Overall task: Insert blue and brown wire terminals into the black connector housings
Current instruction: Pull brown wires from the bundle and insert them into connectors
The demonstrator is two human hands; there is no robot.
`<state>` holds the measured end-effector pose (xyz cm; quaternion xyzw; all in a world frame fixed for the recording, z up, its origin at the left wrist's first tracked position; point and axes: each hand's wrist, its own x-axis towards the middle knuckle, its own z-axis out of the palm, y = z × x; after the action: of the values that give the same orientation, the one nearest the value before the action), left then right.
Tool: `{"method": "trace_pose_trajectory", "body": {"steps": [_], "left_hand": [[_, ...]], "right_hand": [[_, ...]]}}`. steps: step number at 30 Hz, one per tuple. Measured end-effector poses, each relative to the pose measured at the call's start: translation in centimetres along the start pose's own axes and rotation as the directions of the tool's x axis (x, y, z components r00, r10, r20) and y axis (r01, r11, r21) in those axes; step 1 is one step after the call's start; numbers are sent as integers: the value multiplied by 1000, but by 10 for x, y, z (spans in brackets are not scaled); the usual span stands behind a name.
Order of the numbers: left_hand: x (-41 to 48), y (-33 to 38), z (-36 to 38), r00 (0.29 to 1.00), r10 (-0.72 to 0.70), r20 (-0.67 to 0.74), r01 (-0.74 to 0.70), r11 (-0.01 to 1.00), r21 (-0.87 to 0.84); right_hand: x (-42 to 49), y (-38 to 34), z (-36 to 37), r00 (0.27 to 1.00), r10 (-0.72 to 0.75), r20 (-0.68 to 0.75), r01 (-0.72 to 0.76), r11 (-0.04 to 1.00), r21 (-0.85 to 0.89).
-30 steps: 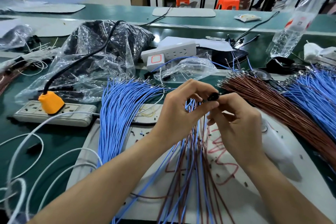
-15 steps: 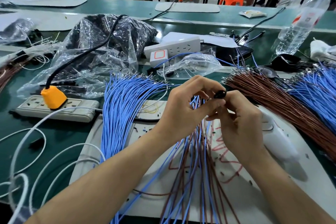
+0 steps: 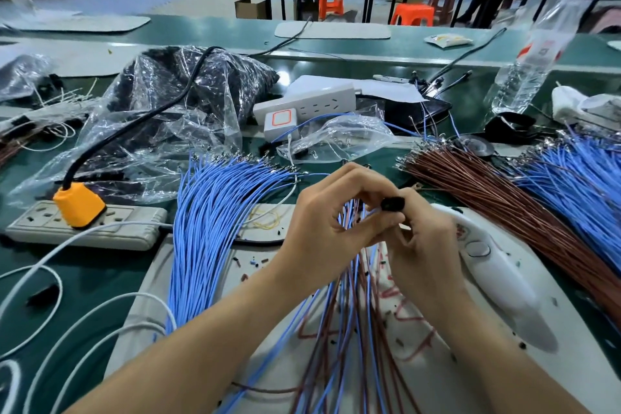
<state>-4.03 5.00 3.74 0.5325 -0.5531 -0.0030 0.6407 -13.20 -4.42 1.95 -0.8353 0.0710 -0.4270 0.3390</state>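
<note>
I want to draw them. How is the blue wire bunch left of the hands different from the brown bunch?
The blue bunch is light blue; the brown bunch is reddish brown. The blue bunch lies by the left hand, running nearly straight; the brown bunch lies past the right hand, slanting sideways. Both have metal tips at their far ends.

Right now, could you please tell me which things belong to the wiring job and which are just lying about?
Job: black connector housing, left hand, right hand, held wires, blue wire bundle, brown wire bundle.
Lying about: power strip, orange plug, water bottle.
</note>
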Motion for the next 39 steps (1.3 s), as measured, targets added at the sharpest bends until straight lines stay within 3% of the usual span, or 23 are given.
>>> {"method": "trace_pose_trajectory", "body": {"steps": [4,10,14,17,19,21,24,27,29,31,34,39], "left_hand": [[0,-4,-1,1000,-11,-1,11,1000,17],[-2,-11,0,985,-157,65,144,975,168],[1,-14,-4,969,-245,-36,246,968,45],[2,-21,-5,943,-320,-94,322,947,11],[2,-28,-7,912,-384,-143,388,922,2],[4,-35,-9,869,-472,-150,476,879,-11],[6,-38,-14,805,-586,-86,585,810,-47],[5,-39,-16,773,-634,-30,630,771,-92],[5,-41,-16,755,-655,-29,651,753,-95],[7,-45,-17,749,-660,-52,657,751,-73],[6,-50,-19,762,-642,-89,644,765,-6],[6,-51,-19,764,-637,-101,642,767,14]], "right_hand": [[-3,3,5,997,57,54,-57,998,-8],[-5,10,2,974,210,82,-212,977,9],[3,10,-3,935,348,-72,-338,934,115],[24,9,-4,932,347,-103,-344,938,42],[50,9,2,941,339,-12,-339,940,-43],[84,9,14,919,350,184,-329,935,-132],[129,23,43,796,421,435,-265,888,-375],[151,47,71,684,520,511,-109,766,-634],[155,57,84,645,536,545,-44,738,-674],[157,62,93,671,498,549,14,732,-681],[158,68,99,771,416,483,68,699,-712],[160,69,101,810,421,408,-12,707,-707]]}}
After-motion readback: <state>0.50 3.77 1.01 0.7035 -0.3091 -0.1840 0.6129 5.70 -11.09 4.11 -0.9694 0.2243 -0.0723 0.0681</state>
